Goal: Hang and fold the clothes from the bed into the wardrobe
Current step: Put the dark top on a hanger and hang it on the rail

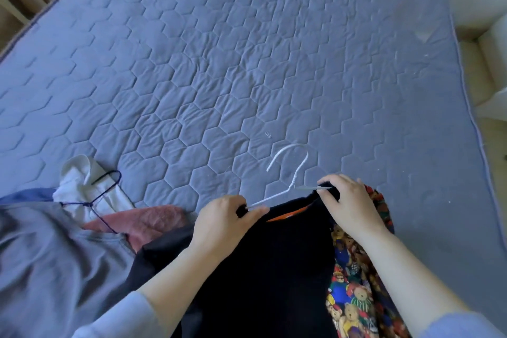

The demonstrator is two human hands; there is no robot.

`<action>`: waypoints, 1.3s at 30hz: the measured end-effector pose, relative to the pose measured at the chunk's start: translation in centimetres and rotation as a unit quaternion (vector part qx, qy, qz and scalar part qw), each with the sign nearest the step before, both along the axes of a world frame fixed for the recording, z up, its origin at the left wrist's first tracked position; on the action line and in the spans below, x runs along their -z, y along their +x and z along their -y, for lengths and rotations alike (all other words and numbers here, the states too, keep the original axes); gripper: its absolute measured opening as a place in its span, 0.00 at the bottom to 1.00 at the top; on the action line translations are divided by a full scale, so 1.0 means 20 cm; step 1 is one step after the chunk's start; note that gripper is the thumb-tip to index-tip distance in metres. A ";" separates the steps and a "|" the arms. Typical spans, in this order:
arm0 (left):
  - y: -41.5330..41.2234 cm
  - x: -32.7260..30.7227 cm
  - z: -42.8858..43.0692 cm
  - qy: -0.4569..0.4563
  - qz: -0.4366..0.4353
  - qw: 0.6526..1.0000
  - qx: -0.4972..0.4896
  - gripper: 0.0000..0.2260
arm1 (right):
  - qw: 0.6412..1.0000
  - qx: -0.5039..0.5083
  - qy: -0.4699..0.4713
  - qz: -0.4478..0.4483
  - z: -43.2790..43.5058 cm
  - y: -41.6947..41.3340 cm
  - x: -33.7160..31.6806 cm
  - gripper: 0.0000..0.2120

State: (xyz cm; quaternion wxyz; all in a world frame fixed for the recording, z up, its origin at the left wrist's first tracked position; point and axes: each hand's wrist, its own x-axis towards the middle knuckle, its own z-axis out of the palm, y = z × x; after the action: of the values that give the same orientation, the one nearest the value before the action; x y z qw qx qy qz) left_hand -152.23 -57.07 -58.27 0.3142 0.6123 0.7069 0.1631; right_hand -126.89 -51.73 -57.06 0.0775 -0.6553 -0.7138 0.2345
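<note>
The left hand (pixel 225 221) and the right hand (pixel 348 206) both grip one black shirt (pixel 274 269) by its neck, on the bed (pixel 247 63). One white hanger (pixel 294 183) sticks out between the two hands. A second, dark hanger (pixel 90 203) lies left of the left hand. One teddy-bear cloth (pixel 354 296) lies under the right hand.

A home bedroom: quilted bed (pixel 247 63) strewn with clothes (pixel 55 255).
</note>
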 end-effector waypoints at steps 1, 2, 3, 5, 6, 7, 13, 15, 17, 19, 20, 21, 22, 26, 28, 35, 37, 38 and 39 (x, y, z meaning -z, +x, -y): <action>0.01 -0.05 0.05 0.002 -0.002 1.000 0.000 0.28 | 1.000 0.001 0.008 -0.015 0.05 0.01 -0.05 0.05; 0.01 -0.11 0.09 0.003 -0.006 1.000 0.001 0.27 | 1.000 0.004 0.014 -0.027 0.11 0.03 -0.11 0.04; 0.02 -0.17 0.13 0.002 -0.011 1.000 0.006 0.27 | 0.999 0.007 0.020 -0.035 0.16 0.04 -0.17 0.05; 0.02 -0.28 0.22 -0.012 -0.016 1.000 0.020 0.26 | 0.998 0.015 0.024 -0.047 0.28 0.07 -0.28 0.07; 0.03 -0.34 0.27 -0.019 -0.014 0.999 0.025 0.26 | 0.998 0.023 0.029 -0.057 0.35 0.09 -0.35 0.07; 0.03 -0.41 0.31 -0.025 -0.010 0.999 0.027 0.24 | 0.996 0.036 0.033 -0.070 0.43 0.10 -0.42 0.07; 0.07 -0.79 0.66 0.002 0.034 0.999 0.001 0.13 | 0.984 0.130 0.071 -0.103 0.89 0.12 -0.84 0.05; 0.08 -0.91 0.80 0.026 0.044 0.999 -0.018 0.08 | 0.979 0.148 0.093 -0.108 1.02 0.10 -0.97 0.05; 0.08 -1.04 0.93 0.053 0.054 0.996 -0.041 0.06 | 0.975 0.156 0.116 -0.111 1.14 0.08 -1.10 0.06; 0.08 -1.16 1.06 0.080 0.068 0.992 -0.070 0.07 | 0.970 0.168 0.133 -0.117 1.24 0.07 -1.23 0.06; 0.08 -1.21 1.13 0.094 0.078 0.989 -0.086 0.07 | 0.967 0.175 0.139 -0.123 1.29 0.07 -1.29 0.06; 0.07 -1.26 1.20 0.107 0.092 0.985 -0.103 0.08 | 0.964 0.182 0.144 -0.130 1.34 0.07 -1.35 0.06; 0.06 -1.31 1.27 0.115 0.110 0.980 -0.118 0.08 | 0.962 0.188 0.147 -0.137 1.38 0.07 -1.40 0.07; 0.00 -1.49 1.50 0.137 0.148 0.966 -0.160 0.07 | 0.955 0.203 0.156 -0.152 1.54 0.03 -1.60 0.08; -0.04 -1.56 1.62 0.148 0.151 0.962 -0.174 0.07 | 0.953 0.201 0.172 -0.151 1.62 -0.01 -1.68 0.08; -0.28 -1.72 2.15 0.170 0.176 0.945 -0.219 0.06 | 0.948 0.181 0.228 -0.129 2.01 -0.28 -1.86 0.08; -0.38 -1.75 2.35 0.177 0.177 0.940 -0.231 0.05 | 0.944 0.171 0.254 -0.120 2.16 -0.39 -1.89 0.08; -0.44 -1.77 2.47 0.182 0.172 0.940 -0.233 0.05 | 0.943 0.164 0.264 -0.116 2.25 -0.45 -1.90 0.08; -0.50 -1.78 2.58 0.188 0.163 0.940 -0.233 0.06 | 0.943 0.156 0.272 -0.111 2.34 -0.52 -1.92 0.08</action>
State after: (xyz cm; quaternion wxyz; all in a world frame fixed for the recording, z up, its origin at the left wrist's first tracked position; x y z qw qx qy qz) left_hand -162.29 -108.73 -22.69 0.2573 0.4430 0.7256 0.4594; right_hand -137.22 -98.63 -18.75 0.3672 -0.6822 -0.6261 0.0876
